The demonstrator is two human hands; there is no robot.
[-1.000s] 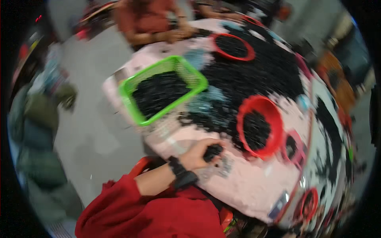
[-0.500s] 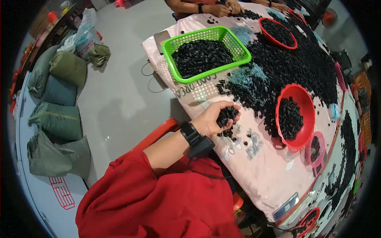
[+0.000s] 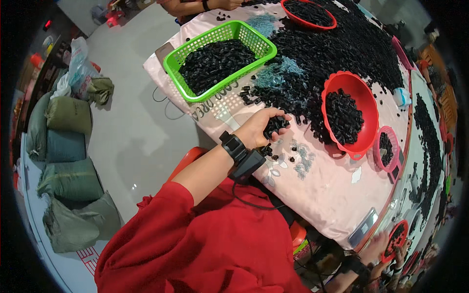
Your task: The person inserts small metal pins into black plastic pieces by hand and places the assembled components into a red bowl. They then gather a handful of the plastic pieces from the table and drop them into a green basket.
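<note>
My left hand (image 3: 257, 128) is cupped over the near left part of the table, its fingers curled round a clump of small black tubular pieces (image 3: 276, 125). A few loose pieces (image 3: 275, 157) lie on the cloth below it. To its right a red colander (image 3: 367, 115), partly filled with the same pieces, stands tilted beside a big spread heap (image 3: 298, 93). Low at the right my right hand (image 3: 375, 248), smeared by motion, is close to a small red basket (image 3: 401, 233) of black pieces. Another person's hands (image 3: 399, 256) are at that basket; I cannot make out whether my fingers touch it.
Farther left stands a green basket (image 3: 175, 80) full of black pieces. A pink sieve (image 3: 376, 151) and a phone (image 3: 363, 228) lie near the table's right edge. Another red bowl (image 3: 328, 28) and a co-worker's arm (image 3: 188, 8) are at the far side. Stuffed sacks (image 3: 68, 115) line the floor.
The view has shifted, so the table sits higher and farther left. My left hand still holds its clump. My right hand has come into view at the lower right, and the other person's hands show there.
</note>
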